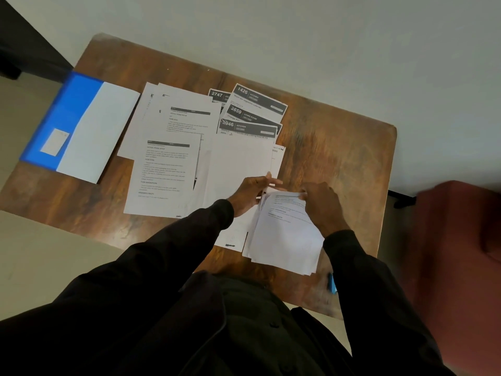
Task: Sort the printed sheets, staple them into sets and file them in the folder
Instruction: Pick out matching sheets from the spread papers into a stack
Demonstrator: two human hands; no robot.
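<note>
— Folder (67, 109) far left, blue, lying open on the wooden desk (339, 147), one corner hanging past the edge. Small pale label (55, 142) on the blue flap, white sheet (100, 131) tucked across the right half.

— And beside that?

— Printed sheets (168, 158) fanned out mid-desk, overlapping, text side up, headings too blurred to read. Behind those, dark-banner cards (252, 112) stacked like shingles: 2747, 1426, 2659, another ending 946. Nearer, a blank sheet (238, 158) laid over the cards' lower edge.

— Hands?

— Left hand (250, 192) curled, fingers pinching the top edge of a loose stack (284, 234) at the near right. Black sleeve (189, 240) down to the wrist.

— Right one?

— Right hand (322, 202) closed on the same top edge from the other side, thumb and fingertips gripping paper. Stack lifted at the top, lower end resting on the desk, pages slightly splayed.

— Anything further right?

— Small blue object (332, 284) on the desk near the edge, partly under the right sleeve; cannot tell what. Reddish blur (458, 240) beyond the desk.
</note>
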